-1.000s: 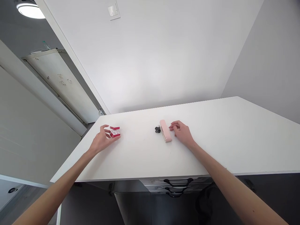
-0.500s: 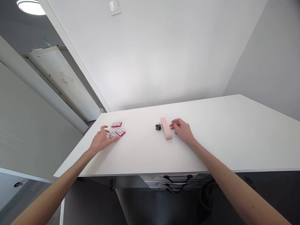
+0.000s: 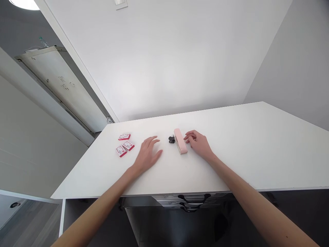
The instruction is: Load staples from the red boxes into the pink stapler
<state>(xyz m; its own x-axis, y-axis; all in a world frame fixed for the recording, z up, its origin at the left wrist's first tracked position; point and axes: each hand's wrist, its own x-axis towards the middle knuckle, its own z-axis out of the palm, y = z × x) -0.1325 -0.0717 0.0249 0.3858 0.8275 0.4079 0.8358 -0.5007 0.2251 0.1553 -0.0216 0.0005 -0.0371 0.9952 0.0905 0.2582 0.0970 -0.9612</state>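
Two bare hands lie out over a white table (image 3: 244, 154) in the head view. The left hand (image 3: 149, 154) is open and flat, palm down with its fingers spread, low on the tabletop and holding nothing; whether the palm presses the surface cannot be told. The right hand (image 3: 199, 145) rests on the table with its fingers loosely bent, grasping nothing, its fingertips at the right side of a pink stapler (image 3: 180, 145), touching it or just short of it. The stapler lies flat near the middle of the table, its long side running away from the person. A small black clip (image 3: 171, 139) sits just beside the stapler's far left end, between the stapler and the left hand's fingertips. Three small red-and-white boxes (image 3: 124, 137) lie flat in a loose cluster toward the table's left corner, well apart from the stapler and left of the left hand.

The tabletop is smooth and matte. Under its front edge show drawers with black handles (image 3: 194, 199). Behind stands a plain white wall with a light switch (image 3: 120, 2) at the top edge, and a grey wall rises at the right. At the left an open white door (image 3: 59, 85) leans away, beneath a round ceiling lamp (image 3: 22, 3).
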